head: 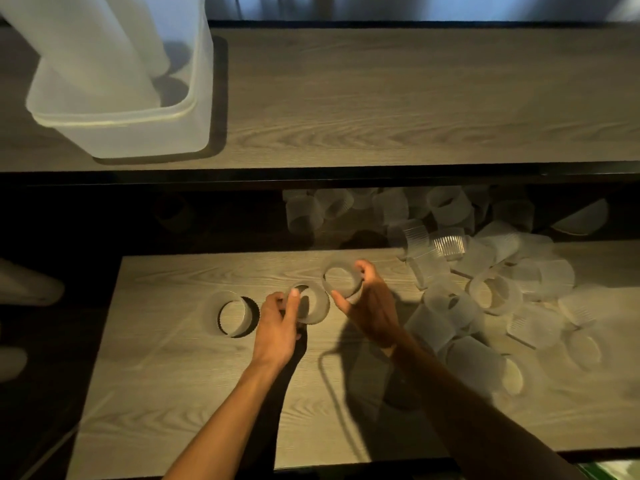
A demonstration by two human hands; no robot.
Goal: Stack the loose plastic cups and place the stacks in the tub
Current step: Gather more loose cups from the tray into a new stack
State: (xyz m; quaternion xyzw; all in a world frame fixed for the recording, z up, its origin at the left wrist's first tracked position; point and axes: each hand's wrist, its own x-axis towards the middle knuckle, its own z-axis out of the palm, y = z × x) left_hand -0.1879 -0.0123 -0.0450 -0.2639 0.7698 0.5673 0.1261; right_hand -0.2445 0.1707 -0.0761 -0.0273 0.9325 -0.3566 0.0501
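Observation:
My left hand grips a frosted ribbed plastic cup just above the lower wooden shelf, its mouth facing up. My right hand holds a second frosted cup right beside it, slightly higher and apart from the first. A third cup stands upright alone on the shelf to the left of my left hand. A heap of loose cups lies on its side at the right. The translucent tub sits on the upper shelf at far left, with tall cup stacks leaning inside.
The lower wooden shelf has bare surface in front of and left of my hands. The upper shelf stretches bare to the right of the tub. More cups lie in the dark gap behind. A dark edge runs along the left.

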